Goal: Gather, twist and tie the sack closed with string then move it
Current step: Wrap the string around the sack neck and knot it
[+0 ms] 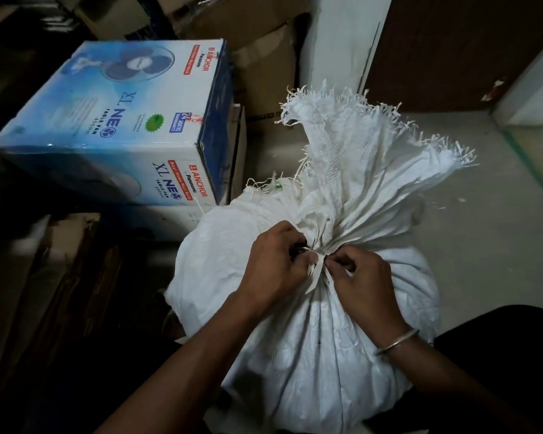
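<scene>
My fingers point(342, 261) pinch the string point(315, 274), left hand point(273, 264) and right hand point(364, 277) close together at the sack's point(311, 355) gathered neck, so the twist cannot slacken.

I have both bare forearms reaching forward and down, drawing together until the hands nearly meet knuckle to knuckle. My left hand point(276, 261) sits palm-down, fingers curled under, thumb and fingertips pinching the string point(318, 270). My right hand point(362, 274) mirrors it just beside, fingers curled tight on the same string. A thin bangle point(397, 341) circles the right wrist.
</scene>
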Tool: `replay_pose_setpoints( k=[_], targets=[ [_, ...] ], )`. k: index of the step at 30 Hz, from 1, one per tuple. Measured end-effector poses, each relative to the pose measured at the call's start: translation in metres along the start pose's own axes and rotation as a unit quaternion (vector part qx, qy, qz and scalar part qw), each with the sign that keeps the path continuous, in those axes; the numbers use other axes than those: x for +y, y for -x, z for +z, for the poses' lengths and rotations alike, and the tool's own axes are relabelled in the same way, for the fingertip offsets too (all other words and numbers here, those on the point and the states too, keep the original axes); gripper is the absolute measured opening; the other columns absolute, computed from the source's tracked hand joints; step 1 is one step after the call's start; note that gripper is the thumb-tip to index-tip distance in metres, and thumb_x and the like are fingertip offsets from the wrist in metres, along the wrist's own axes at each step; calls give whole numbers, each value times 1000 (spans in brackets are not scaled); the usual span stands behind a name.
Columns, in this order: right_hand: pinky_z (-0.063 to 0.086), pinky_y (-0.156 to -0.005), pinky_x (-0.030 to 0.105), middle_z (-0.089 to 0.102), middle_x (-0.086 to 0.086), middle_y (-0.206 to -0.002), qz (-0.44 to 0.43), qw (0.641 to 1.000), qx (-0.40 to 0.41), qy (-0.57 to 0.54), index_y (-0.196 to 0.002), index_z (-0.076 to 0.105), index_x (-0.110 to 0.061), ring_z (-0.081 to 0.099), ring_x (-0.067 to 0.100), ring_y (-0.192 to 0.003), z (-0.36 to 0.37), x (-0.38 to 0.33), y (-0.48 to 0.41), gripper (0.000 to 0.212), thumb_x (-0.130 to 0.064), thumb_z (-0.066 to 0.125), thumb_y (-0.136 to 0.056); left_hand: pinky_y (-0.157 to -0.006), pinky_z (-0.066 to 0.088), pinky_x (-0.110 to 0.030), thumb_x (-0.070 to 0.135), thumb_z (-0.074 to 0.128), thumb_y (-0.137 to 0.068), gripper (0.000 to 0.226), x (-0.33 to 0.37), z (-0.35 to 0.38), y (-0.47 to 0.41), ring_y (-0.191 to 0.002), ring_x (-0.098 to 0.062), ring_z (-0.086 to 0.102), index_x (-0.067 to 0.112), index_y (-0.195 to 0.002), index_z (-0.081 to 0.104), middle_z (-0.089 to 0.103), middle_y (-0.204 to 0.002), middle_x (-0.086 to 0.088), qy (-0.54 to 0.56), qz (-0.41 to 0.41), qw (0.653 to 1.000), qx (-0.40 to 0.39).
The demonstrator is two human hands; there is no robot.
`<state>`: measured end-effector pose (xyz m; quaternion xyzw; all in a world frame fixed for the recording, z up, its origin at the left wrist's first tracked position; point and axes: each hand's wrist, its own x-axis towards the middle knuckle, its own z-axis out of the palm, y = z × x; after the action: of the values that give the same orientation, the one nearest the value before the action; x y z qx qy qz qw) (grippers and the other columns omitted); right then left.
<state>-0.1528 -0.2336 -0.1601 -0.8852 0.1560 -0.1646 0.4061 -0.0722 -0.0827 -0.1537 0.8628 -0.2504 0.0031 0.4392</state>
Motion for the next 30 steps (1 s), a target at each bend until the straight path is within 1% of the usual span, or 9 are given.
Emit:
replay_pose_setpoints(
  k=[4, 9, 11, 14, 17, 20, 22, 27, 30],
  targets=[
    [52, -68, 34, 68, -10, -69, -3, 1000, -2, 8, -72, 69, -16, 64, 7, -69, 0, 1, 1, 15, -10, 78, -83, -64, 53, -41, 26, 77, -79, 22, -3, 3, 3, -66, -15, 64, 9, -67, 69, 61, -79, 5, -4, -9, 1000, -4],
    [52, -77, 18, 73, -13, -85, -21, 999, -36, -3, -90, 77, -20, 68, 1, -84, -11, -3, 3, 8, -13, 77, -86, -74, 59, -38, 26, 74, -77, 16, 10, -11, -2, -73, -11, 70, 11, -77, 77, 73, -77, 2, 99, -114, 988, 16],
    [52, -82, 22, 74, -13, -93, -25, 999, -39, 23, -97, 78, -23, 67, 2, -90, -20, -2, 7, 12, -18, 76, -87, -78, 61, -38, 29, 75, -79, 13, 16, -15, -1, -75, -5, 71, 16, -80, 78, 75, -78, 7, 97, -125, 987, 31],
    [55, -79, 28, 75, -13, -87, -2, 999, -33, 27, -91, 78, -23, 68, 1, -85, -28, -1, 2, 5, -22, 78, -86, -72, 60, -32, 49, 80, -76, 28, 25, -18, 4, -70, -2, 69, 23, -82, 76, 73, -77, 11, 51, -129, 988, 61],
    [56, -75, 36, 75, -9, -81, 1, 999, -31, 33, -84, 77, -19, 69, 7, -79, -25, -2, -1, 4, -21, 80, -82, -67, 58, -30, 58, 85, -70, 37, 32, -17, 11, -65, -3, 68, 23, -76, 74, 72, -68, 10, -18, -112, 993, 18],
    [55, -73, 37, 73, -8, -80, -7, 999, -28, 45, -80, 75, -19, 67, 11, -77, -21, -5, -1, 4, -21, 78, -82, -63, 56, -35, 49, 74, -79, 29, 34, -15, 17, -63, -12, 69, 21, -74, 79, 73, -66, 4, -102, -31, 994, -20],
    [52, -74, 35, 71, -6, -81, -18, 998, -20, 60, -79, 73, -20, 65, 14, -78, -18, -4, -3, 6, -22, 77, -83, -58, 50, -40, 40, 67, -86, 34, 34, -10, 19, -56, -20, 63, 14, -65, 73, 66, -59, -5, -123, 1, 992, -25],
    [49, -71, 37, 66, 1, -82, -38, 994, -35, 93, -78, 67, -18, 63, 25, -79, -9, -7, -9, 6, -24, 66, -81, -53, 42, -39, 31, 62, -84, 35, 38, -3, 20, -48, -19, 52, 12, -55, 61, 56, -50, -5, -87, -6, 996, 5],
    [38, -63, 30, 64, 7, -77, -37, 992, -41, 113, -69, 65, -14, 62, 32, -72, -8, -6, -19, 9, -18, 57, -74, -52, 40, -36, 24, 62, -78, 29, 43, 10, 27, -47, -20, 51, 14, -53, 53, 54, -50, -3, -86, 1, 996, -3]
  ],
)
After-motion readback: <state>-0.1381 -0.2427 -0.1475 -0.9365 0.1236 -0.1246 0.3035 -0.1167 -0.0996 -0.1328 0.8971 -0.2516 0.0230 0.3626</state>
